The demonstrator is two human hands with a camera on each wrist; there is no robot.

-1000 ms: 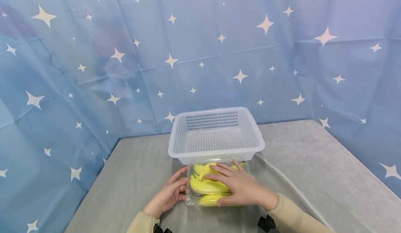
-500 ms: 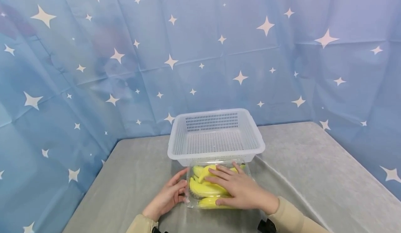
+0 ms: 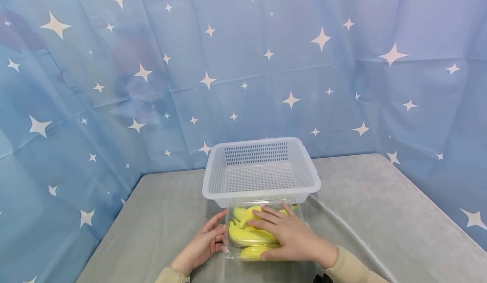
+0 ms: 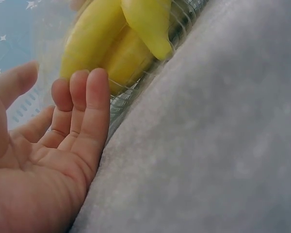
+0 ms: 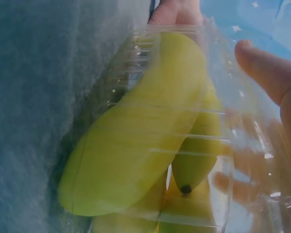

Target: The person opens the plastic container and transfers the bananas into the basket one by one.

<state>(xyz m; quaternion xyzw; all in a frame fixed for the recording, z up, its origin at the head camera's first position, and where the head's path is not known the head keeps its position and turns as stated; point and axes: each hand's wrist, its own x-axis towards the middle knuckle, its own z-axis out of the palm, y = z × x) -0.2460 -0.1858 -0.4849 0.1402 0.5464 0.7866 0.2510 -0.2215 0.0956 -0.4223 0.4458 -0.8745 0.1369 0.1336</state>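
A see-through plastic box lies on the table with several yellow bananas inside it. Against its left side rest the fingers of my left hand; in the left wrist view these fingers are fairly straight, palm towards the box. Spread over the lid is my right hand, its fingers lightly bent and pressing on the clear plastic. Through the plastic, the right wrist view shows a large banana close up, with that hand's thumb raised at the right edge.
A white perforated basket stands just behind the box, with nothing visible in it. Grey cloth covers the table. A blue curtain with white stars hangs behind and at the sides.
The whole scene sits slightly lower in the head view. Both hands keep the same places on the box, and the bananas and basket stay as they were.
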